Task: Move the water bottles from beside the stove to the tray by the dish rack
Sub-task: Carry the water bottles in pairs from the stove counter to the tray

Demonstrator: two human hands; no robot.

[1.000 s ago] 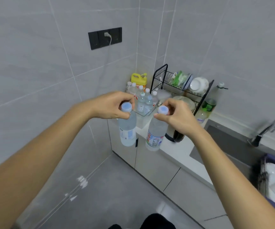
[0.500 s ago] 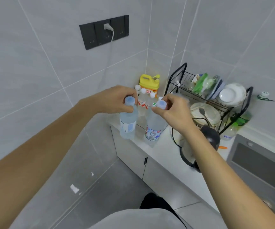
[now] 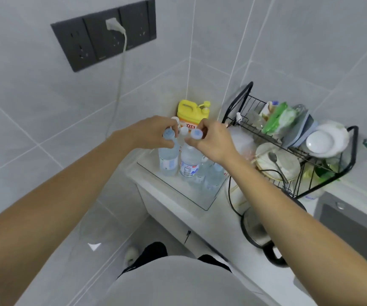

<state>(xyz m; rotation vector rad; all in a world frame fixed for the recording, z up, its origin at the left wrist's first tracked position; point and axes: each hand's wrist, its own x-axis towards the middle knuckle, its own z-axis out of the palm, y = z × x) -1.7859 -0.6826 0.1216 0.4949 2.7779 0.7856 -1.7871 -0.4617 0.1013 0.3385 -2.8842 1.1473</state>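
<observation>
My left hand (image 3: pixel 154 133) pinches the blue cap of a clear water bottle (image 3: pixel 167 161). My right hand (image 3: pixel 211 140) pinches the cap of a second water bottle (image 3: pixel 189 163) with a red and blue label. Both bottles stand upright or nearly so, side by side over the back left part of the clear tray (image 3: pixel 202 199) at the counter's end. I cannot tell if their bases touch it. More water bottles (image 3: pixel 213 176) stand in the tray to the right, partly hidden by my right wrist. The black wire dish rack (image 3: pixel 299 151) stands just right of the tray.
A yellow detergent jug (image 3: pixel 192 113) stands in the corner behind the tray. The rack holds bowls, plates and a spoon. A kettle (image 3: pixel 259 235) with a black cord sits on the counter (image 3: pixel 171 195) under my right forearm. The sink (image 3: pixel 354 224) lies at the right. A plugged wall socket (image 3: pixel 105 34) is upper left.
Both hands have carried their bottles forward from over the counter's edge to above the tray, lowering them among the other bottles. The view has moved closer to the corner.
</observation>
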